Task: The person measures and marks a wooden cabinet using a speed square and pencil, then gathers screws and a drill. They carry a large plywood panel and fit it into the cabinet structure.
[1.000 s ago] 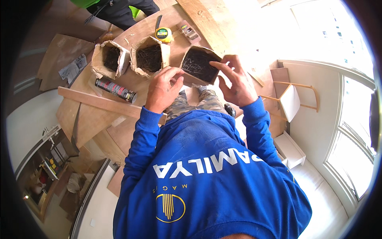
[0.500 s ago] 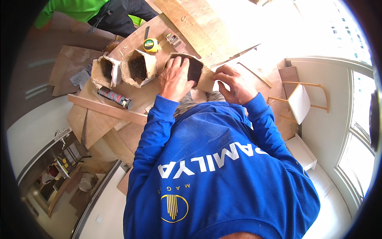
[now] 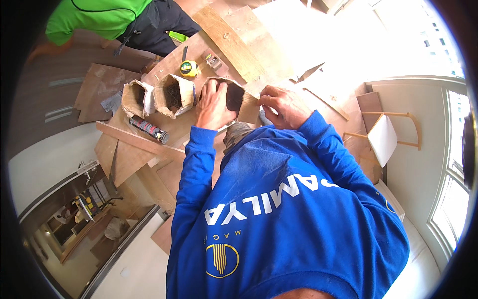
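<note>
while the clock is centred on the open cardboard box (image 3: 235, 97), hands and goods are listed as follows.

item: the box itself, mouth upward, dark inside, between the two hands and just ahead of the blue sweatshirt (image 3: 294, 214); a plain cardboard flap (image 3: 248, 109) stands out at 4 o'clock.

item: left hand (image 3: 211, 108), at 8 o'clock, fingers dipped over the rim into the mouth; tips hidden, so whether they grip anything cannot be told.

item: right hand (image 3: 286, 105), at 3 o'clock, narrow, thumb and fingertips pinched on the outer edge of the flap.

item: second box (image 3: 188, 94), torn-rimmed, at 9 o'clock, dark loose strands inside.

item: third box (image 3: 148, 101), likewise torn-rimmed, farther out at 9 o'clock, just beside the second.

item: can (image 3: 148, 129), dark with red, on its side at 8 o'clock.

item: wooden strip (image 3: 134, 138), at 8 o'clock, beyond the can.

item: tape measure (image 3: 188, 69), yellow and dark, at 10 o'clock.

item: plank (image 3: 231, 45), flat on the table (image 3: 181, 124), at 12 o'clock.

item: chair (image 3: 383, 140), pale seat, wooden frame, well apart, between 3 and 4 o'clock.

item: co-worker (image 3: 102, 19), green top, dark trousers, at 10 o'clock.
</note>
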